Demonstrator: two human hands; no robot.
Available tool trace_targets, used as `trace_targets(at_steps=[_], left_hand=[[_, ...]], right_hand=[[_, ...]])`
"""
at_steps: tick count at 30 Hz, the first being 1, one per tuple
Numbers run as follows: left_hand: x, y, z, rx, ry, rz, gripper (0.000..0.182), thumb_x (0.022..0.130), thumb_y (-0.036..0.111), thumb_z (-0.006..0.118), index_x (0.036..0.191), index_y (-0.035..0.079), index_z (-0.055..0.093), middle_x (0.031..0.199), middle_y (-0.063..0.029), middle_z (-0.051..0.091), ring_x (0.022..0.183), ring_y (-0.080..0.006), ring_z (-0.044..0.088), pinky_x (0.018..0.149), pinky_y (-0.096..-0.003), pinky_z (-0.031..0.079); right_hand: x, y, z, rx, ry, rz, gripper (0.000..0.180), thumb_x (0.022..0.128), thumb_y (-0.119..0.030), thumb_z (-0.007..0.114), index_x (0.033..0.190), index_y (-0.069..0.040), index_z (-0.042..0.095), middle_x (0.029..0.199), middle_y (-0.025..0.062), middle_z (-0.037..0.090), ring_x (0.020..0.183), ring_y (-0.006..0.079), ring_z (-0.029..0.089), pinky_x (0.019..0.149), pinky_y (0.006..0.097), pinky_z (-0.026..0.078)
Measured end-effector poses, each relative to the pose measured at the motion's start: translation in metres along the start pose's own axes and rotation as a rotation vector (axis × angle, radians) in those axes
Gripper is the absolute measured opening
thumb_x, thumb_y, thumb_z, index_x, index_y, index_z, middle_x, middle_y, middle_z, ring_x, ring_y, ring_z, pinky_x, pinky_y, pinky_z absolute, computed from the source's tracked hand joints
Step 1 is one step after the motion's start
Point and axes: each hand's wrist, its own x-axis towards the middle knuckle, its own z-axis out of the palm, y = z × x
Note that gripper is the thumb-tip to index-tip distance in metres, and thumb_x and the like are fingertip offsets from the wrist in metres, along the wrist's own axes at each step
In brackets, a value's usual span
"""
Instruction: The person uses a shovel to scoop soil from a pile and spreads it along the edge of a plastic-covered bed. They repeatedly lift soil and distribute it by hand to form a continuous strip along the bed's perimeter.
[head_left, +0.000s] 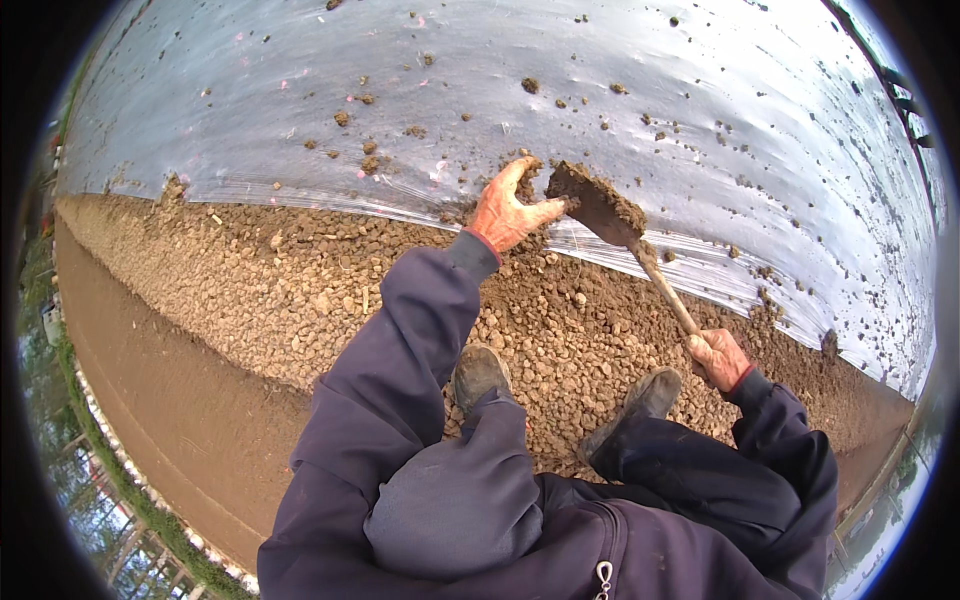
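Observation:
My right hand (718, 358) grips the wooden handle of a short-handled digging tool (600, 206). Damp soil cakes its broad blade, which is raised at the edge of a silvery plastic mulch film (465, 67). Beside the blade tip is my left hand (514, 208), thumb and fingers spread apart. Dark soil clings to its fingertips, and the thumb reaches the blade's near corner; whether it presses on it I cannot tell. Loose brown soil (555, 281) lies below the hands, against the film's wrinkled edge.
Both my shoes stand on cloddy soil (330, 277) along the film. Soil clods (530, 85) and small pink flecks are scattered over the sheet. Smoother bare earth (180, 405) runs behind at the left, bordered by a green strip (142, 480).

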Motion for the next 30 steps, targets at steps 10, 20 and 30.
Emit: trace_targets(at_steps=[10,20,30], left_hand=[[-0.012,0.006,0.009,-0.802,-0.241,-0.487,0.02,0.081,0.012,0.068,0.097,0.0,0.067,0.092,-0.0074,0.068,0.085,-0.0208,0.067,0.066,-0.0399,0.061],[-0.025,-0.019,0.011,-0.98,-0.165,-0.467,0.018,0.082,0.001,0.061,0.1,0.004,0.063,0.091,-0.0047,0.067,0.086,-0.0207,0.067,0.079,-0.0489,0.058],[-0.064,-0.041,0.034,-0.814,-0.181,-0.782,0.019,0.077,-0.009,0.06,0.094,-0.003,0.056,0.076,-0.005,0.057,0.072,-0.0193,0.062,0.07,-0.0424,0.059]], right_hand=[[-0.009,0.003,0.004,-0.128,-0.046,-0.065,0.061,0.09,-0.064,0.059,0.066,-0.008,0.051,0.054,-0.0032,0.045,0.048,0.007,0.04,0.043,0.0275,0.03],[-0.014,-0.002,0.004,-0.129,-0.099,-0.057,0.065,0.089,-0.069,0.054,0.073,-0.005,0.054,0.056,-0.0031,0.044,0.05,0.0074,0.041,0.046,0.0281,0.031],[-0.018,0.028,0.013,-0.348,-0.106,-0.034,0.058,0.094,-0.058,0.055,0.082,-0.002,0.062,0.056,0.0023,0.046,0.052,0.0133,0.044,0.051,0.0352,0.038]])
